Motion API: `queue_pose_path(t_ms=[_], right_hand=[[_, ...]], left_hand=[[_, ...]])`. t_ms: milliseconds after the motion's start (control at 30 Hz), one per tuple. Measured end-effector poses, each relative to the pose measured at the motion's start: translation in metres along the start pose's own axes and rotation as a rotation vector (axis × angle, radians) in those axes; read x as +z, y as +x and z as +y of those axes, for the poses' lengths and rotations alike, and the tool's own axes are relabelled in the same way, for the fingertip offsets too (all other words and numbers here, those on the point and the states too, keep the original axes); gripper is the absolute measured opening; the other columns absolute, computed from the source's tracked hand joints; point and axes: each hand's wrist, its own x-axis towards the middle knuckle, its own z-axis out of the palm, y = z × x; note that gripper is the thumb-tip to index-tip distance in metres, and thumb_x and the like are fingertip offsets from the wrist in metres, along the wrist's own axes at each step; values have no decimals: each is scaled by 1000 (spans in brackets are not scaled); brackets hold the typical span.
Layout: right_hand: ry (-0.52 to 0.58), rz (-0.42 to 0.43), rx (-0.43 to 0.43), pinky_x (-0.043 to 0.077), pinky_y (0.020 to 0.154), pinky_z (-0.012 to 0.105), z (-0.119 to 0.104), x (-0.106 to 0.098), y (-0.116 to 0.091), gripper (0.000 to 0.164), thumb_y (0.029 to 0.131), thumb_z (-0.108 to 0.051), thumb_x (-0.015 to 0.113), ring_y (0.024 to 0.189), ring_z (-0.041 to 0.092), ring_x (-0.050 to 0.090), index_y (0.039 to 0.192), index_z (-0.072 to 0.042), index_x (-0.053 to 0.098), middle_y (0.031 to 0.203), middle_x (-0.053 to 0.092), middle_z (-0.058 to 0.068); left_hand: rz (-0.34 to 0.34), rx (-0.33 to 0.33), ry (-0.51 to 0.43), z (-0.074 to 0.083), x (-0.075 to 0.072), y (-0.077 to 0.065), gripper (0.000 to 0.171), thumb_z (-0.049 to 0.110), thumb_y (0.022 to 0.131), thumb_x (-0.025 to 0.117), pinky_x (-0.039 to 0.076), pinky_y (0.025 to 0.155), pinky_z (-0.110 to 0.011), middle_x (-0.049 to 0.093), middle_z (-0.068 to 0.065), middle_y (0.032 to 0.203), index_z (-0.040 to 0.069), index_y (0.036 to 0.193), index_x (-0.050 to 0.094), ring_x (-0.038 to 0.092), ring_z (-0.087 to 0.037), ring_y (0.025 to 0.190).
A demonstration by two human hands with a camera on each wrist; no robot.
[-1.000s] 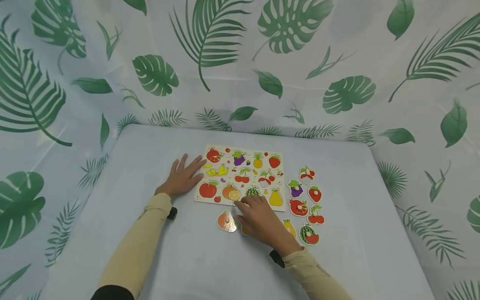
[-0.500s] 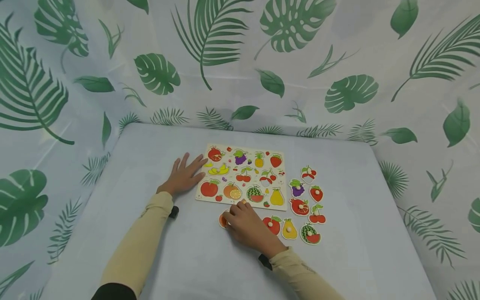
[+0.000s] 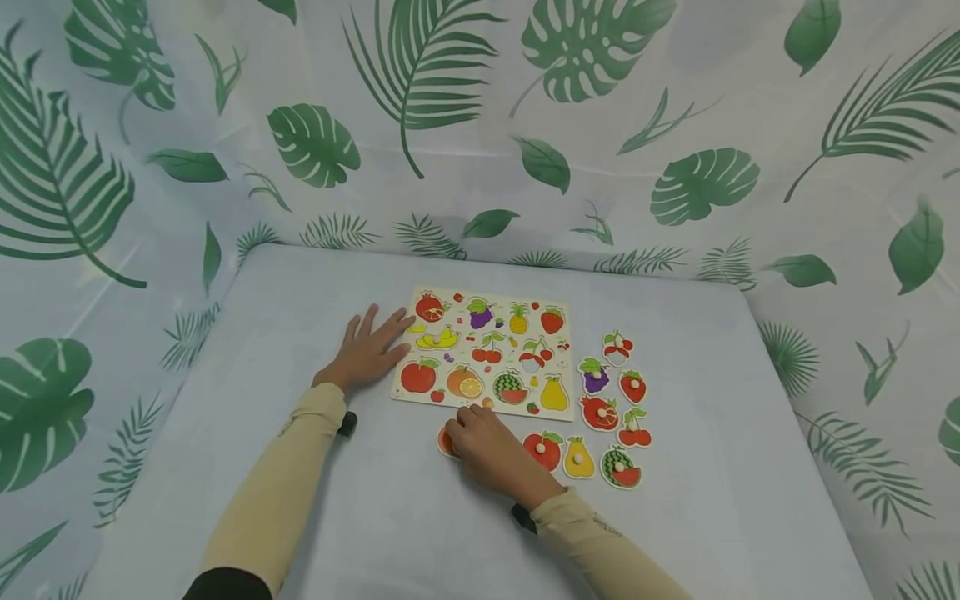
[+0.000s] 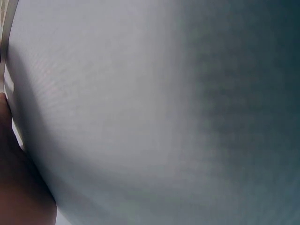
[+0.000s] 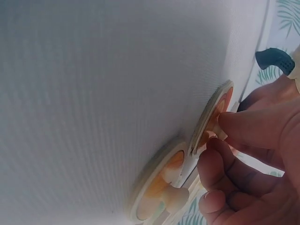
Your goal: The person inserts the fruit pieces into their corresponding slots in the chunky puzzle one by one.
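Observation:
My left hand (image 3: 363,350) lies with spread fingers on the left edge of a wooden fruit puzzle board (image 3: 483,402). In the right wrist view, the thumb and fingers of my right hand (image 5: 253,154) pinch the knob of an orange-red fruit puzzle piece (image 5: 213,112), low over the table in front of the board. Only the left edge of that piece (image 3: 445,444) shows in the head view. Nearer the right wrist camera lies an orange-coloured piece (image 5: 159,187) with a pale knob; the hand hides it in the head view. The left wrist view shows mostly blurred white surface.
Beside the right hand lie apple (image 3: 543,451), pear (image 3: 578,458) and watermelon (image 3: 621,468) pieces. Right of the board are grape (image 3: 595,377), strawberry (image 3: 632,387), pomegranate (image 3: 599,413) and cherry (image 3: 634,429) pieces. A leaf-patterned cloth (image 3: 450,192) stands behind the white table (image 3: 300,275).
My right hand has moved left onto the orange-red piece, uncovering the apple piece and the board's lower edge. The left hand stays on the board.

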Motion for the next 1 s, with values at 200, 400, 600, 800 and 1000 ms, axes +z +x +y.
queue_pose_path(t_ms=[200, 400, 600, 800, 1000], right_hand=[[26, 1, 8, 58, 82, 32, -3, 1, -1, 20, 91, -5, 84, 86, 22, 61, 105, -3, 71, 97, 63, 8], [18, 27, -8, 56, 79, 31, -2, 0, -2, 20, 89, -5, 85, 84, 21, 59, 103, -4, 71, 96, 63, 7], [12, 36, 5, 54, 78, 31, 4, -10, 4, 22, 88, -5, 87, 82, 19, 56, 103, -4, 71, 93, 60, 5], [-2, -10, 42, 58, 86, 35, 17, -28, 14, 27, 87, -4, 88, 90, 24, 60, 107, -3, 70, 102, 63, 9], [-14, -65, 53, 59, 90, 34, 34, -43, 31, 28, 92, -8, 87, 94, 24, 61, 113, -1, 69, 106, 64, 11]], left_hand=[[-1, -5, 1, -3, 2, 2, 67, 47, 112, 49, -11, 126, -61, 15, -5, 179, 22, 171, 30, -12, -40, 163], [6, -5, -10, -2, 2, 1, 67, 47, 112, 50, -12, 126, -60, 16, -5, 179, 22, 171, 31, -11, -40, 163], [11, 4, -13, 1, -1, 0, 66, 46, 112, 49, -11, 127, -61, 16, -6, 179, 21, 171, 31, -11, -41, 163], [3, 10, -12, 3, -3, -2, 65, 47, 113, 47, -11, 127, -60, 16, -5, 179, 21, 171, 32, -11, -40, 163], [8, 6, -17, 4, -3, -3, 65, 46, 113, 48, -11, 127, -60, 16, -5, 179, 21, 171, 31, -11, -40, 163]])
